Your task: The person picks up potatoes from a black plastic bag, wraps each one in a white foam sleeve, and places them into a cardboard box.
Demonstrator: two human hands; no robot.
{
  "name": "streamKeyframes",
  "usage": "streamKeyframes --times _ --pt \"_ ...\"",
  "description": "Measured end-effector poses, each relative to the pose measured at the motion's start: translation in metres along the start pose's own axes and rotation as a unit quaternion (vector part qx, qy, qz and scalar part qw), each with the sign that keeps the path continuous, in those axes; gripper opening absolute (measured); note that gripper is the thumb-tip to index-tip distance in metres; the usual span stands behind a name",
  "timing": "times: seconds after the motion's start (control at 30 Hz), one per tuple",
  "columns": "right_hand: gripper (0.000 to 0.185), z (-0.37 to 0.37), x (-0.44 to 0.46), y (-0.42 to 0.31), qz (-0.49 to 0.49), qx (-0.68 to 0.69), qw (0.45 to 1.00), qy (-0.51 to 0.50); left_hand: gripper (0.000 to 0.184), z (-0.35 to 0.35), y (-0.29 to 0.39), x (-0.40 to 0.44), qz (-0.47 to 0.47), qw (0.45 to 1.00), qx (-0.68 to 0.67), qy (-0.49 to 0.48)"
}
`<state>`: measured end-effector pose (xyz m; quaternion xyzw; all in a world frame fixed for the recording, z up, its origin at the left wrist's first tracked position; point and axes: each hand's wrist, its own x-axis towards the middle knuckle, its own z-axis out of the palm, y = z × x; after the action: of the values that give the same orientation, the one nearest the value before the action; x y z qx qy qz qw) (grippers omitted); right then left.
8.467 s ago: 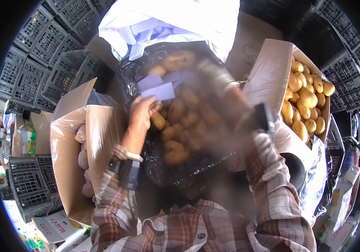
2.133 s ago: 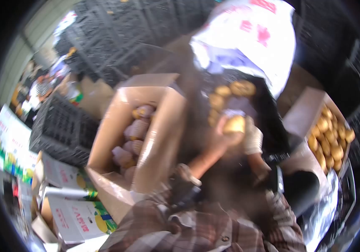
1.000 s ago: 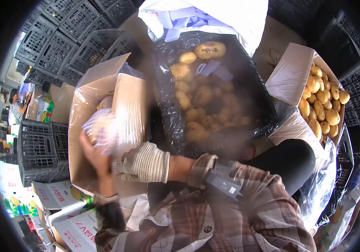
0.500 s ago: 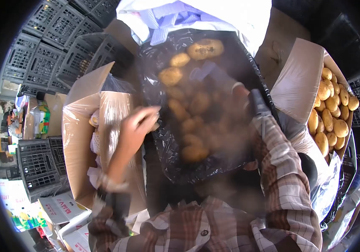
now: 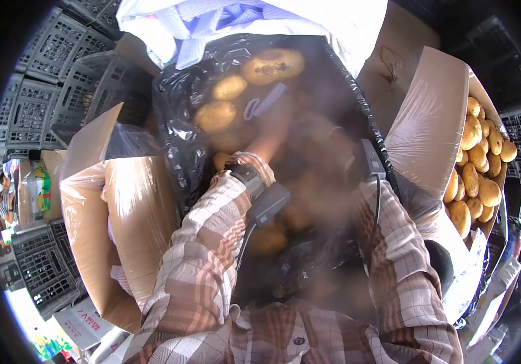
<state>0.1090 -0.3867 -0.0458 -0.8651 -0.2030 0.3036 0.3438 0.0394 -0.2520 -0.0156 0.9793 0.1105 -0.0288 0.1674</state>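
The largest thing is the black-lined container (image 5: 178,124) at the centre, its glossy plastic crumpled over the rim. The tan cardboard box (image 5: 84,224) toward 8 o'clock is wrapped in clear film, with its flap raised. Toward 2 o'clock a second cardboard box (image 5: 427,115), also film-wrapped, leans outward, full of smooth, golden-yellow oval potatoes (image 5: 470,182). The white sack (image 5: 357,27) lies at 12 o'clock against the container's far edge, open on pale purple netting (image 5: 203,24). Black slatted crates (image 5: 60,45) stand at 10 o'clock.

Both hands are inside the container. The left hand (image 5: 279,118), toward 1 o'clock of centre, is beside the purple strip; blur hides its fingers, so I cannot tell whether they are apart or closed on anything. The right hand (image 5: 324,139), just to its 4 o'clock, is smeared too, and its grip cannot be told.

The potatoes in the container lie loose around and below the hands, many hazy. The biggest clear one, the blotched potato (image 5: 272,65) near 12 o'clock, is long and yellow-brown with rough dark patches. Toward 11 o'clock sit two smaller, plain yellow potatoes (image 5: 215,116), rounded and lightly marked. Smallest is the purple strip (image 5: 268,102), one end curled in a ridged loop, just below the blotched potato.
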Motion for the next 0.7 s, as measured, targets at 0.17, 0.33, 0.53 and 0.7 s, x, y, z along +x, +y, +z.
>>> streamKeyframes --times 0.17,0.33,0.53,0.7 --pt "0.026 0.043 0.043 0.041 0.009 0.01 0.999 0.032 0.028 -0.003 -0.035 0.04 -0.028 0.946 -0.293 0.135" --pt "0.03 0.05 -0.018 -0.049 -0.071 -0.494 0.866 -0.003 0.042 -0.117 -0.029 0.003 -0.061 0.974 -0.22 0.006" --pt "0.038 0.067 0.007 -0.023 -0.124 -0.488 0.861 0.069 0.026 -0.197 -0.069 -0.088 -0.047 0.969 -0.207 0.124" --pt "0.043 0.062 0.016 -0.006 -0.222 -0.266 0.93 0.124 0.027 -0.199 -0.093 -0.16 -0.175 0.873 -0.412 0.192"
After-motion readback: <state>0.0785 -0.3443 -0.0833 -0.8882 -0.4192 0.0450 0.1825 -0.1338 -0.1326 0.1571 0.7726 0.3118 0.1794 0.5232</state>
